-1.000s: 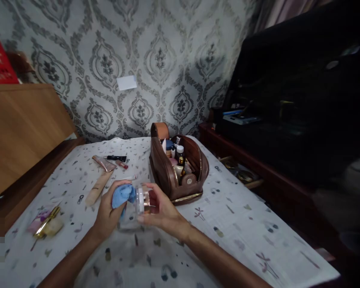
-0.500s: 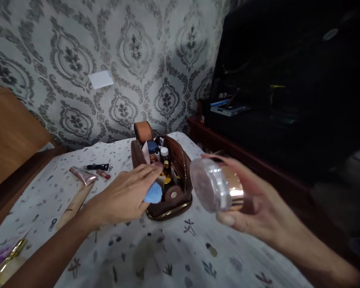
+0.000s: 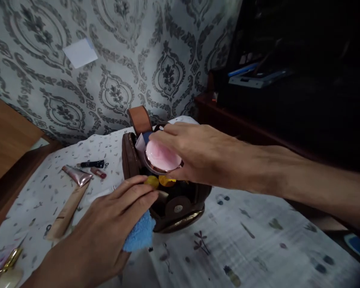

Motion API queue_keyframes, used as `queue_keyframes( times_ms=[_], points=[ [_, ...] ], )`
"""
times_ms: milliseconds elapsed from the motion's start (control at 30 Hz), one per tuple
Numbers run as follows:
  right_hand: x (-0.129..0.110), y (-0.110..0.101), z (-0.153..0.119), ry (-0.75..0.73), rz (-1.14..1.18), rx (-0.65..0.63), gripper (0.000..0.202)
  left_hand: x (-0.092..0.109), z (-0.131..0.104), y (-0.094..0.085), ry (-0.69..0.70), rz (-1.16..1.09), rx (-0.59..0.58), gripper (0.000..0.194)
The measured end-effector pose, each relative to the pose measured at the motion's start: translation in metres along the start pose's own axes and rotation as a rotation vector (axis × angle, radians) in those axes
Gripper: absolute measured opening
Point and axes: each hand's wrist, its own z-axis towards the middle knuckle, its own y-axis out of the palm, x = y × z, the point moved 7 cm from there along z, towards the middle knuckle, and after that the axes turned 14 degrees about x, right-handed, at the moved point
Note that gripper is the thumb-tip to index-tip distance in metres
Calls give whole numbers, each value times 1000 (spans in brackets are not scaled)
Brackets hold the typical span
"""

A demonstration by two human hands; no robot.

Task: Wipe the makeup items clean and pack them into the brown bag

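Observation:
A brown zippered bag [image 3: 178, 222] stands unzipped on the patterned cloth, with bottles and other items inside. My right hand [image 3: 195, 150] reaches over the bag from the right, its fingers closed round a round jar with a pink end [image 3: 163, 155] facing up, over the bag's opening. A light blue fluffy cloth [image 3: 140, 233] is held under the fingers of my left hand [image 3: 114, 220], at the bag's near left side. Two yellow round tops [image 3: 167, 181] show between my hands. The bag's lower contents are dark and partly hidden.
Left of the bag lie a pink metallic tube [image 3: 77, 175], a black tube [image 3: 91, 164], a small red-tipped tube [image 3: 98, 173] and a beige tube [image 3: 66, 212]. A gold-topped bottle [image 3: 10, 264] is at lower left. A dark screen [image 3: 306, 100] stands at right.
My right hand has moved left with the jar, from beside the bag to over its opening, and the jar has turned pink end up. The view has shifted closer to the bag.

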Motion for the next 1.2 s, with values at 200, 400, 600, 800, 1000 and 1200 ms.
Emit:
queue_keyframes(
  times_ms=[200, 400, 600, 800, 1000, 1200],
  points=[
    [2, 51, -3, -301, -538, -458, 28, 4, 3, -2, 37, 30, -37, 80],
    [10, 82, -4, -323, -648, -595, 26, 4, 5, -3, 70, 43, -16, 68],
    [19, 104, 2, -276, -642, -648, 53, 2, 2, 0, 81, 35, -17, 66],
    [20, 95, 5, -155, -561, -705, 54, 1, 0, 3, 80, 59, -26, 66],
    [21, 95, 7, -128, -507, -639, 38, 1, -2, 1, 50, 34, -28, 66],
    [19, 101, 7, -60, -450, -622, 30, 3, 1, 1, 48, 45, -4, 68]
  ],
)
